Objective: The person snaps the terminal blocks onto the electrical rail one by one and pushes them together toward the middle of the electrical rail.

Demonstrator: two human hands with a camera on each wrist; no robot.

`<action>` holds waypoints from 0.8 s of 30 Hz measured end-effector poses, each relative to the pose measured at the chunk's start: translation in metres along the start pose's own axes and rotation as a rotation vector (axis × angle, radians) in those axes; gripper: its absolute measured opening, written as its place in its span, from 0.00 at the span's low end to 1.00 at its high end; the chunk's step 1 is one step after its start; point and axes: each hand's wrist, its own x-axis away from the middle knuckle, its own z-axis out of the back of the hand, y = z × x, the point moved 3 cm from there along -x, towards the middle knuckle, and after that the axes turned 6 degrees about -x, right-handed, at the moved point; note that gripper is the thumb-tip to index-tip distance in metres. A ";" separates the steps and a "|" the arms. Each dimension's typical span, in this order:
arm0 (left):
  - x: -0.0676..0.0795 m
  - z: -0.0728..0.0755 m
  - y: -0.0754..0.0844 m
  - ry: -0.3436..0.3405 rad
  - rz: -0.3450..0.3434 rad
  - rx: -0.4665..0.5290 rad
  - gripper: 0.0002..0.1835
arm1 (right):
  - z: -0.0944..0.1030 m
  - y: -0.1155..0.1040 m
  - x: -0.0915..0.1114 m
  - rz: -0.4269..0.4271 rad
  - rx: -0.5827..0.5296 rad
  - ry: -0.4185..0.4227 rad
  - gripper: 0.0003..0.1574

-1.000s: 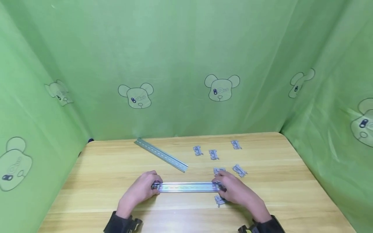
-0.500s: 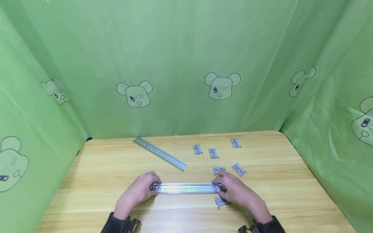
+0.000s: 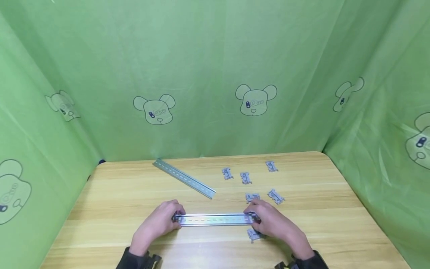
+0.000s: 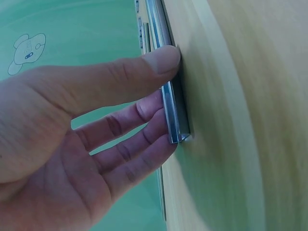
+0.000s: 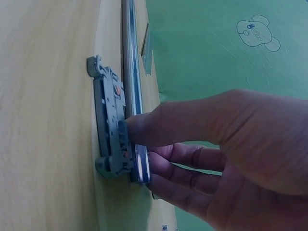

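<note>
A silvery slotted DIN rail lies crosswise near the front of the wooden table. At its left end, my left hand grips it, with the thumb on the near edge and fingers on the far edge. My right hand holds the other end the same way. Just in front of the right hand is a grey terminal block, partly covered by it; in the right wrist view this terminal block lies alongside the rail, by the thumb. Another terminal block sits just beyond the right fingers.
A second DIN rail lies slanted at the back left of the table. Several more grey terminal blocks are scattered at the back right, one angled block closer in. Green curtains enclose the table's back and sides.
Both hands have drawn the rail slightly closer to the person, keeping hold of its ends. The terminal blocks and the second rail stay in place; the head view has shifted a little.
</note>
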 end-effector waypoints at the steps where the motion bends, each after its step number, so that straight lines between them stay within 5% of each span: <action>1: 0.000 0.000 -0.001 -0.001 0.004 0.002 0.18 | -0.001 0.000 0.000 0.002 0.002 0.002 0.22; 8: 0.001 0.001 -0.003 0.009 0.008 0.001 0.17 | -0.002 -0.002 -0.001 -0.009 0.033 0.029 0.23; 16: -0.001 0.002 -0.002 0.010 0.009 -0.008 0.17 | 0.016 -0.019 0.008 -0.224 0.055 0.107 0.08; 24: 0.000 0.002 -0.002 0.008 0.018 0.002 0.17 | 0.002 -0.036 0.016 -0.371 0.087 0.052 0.22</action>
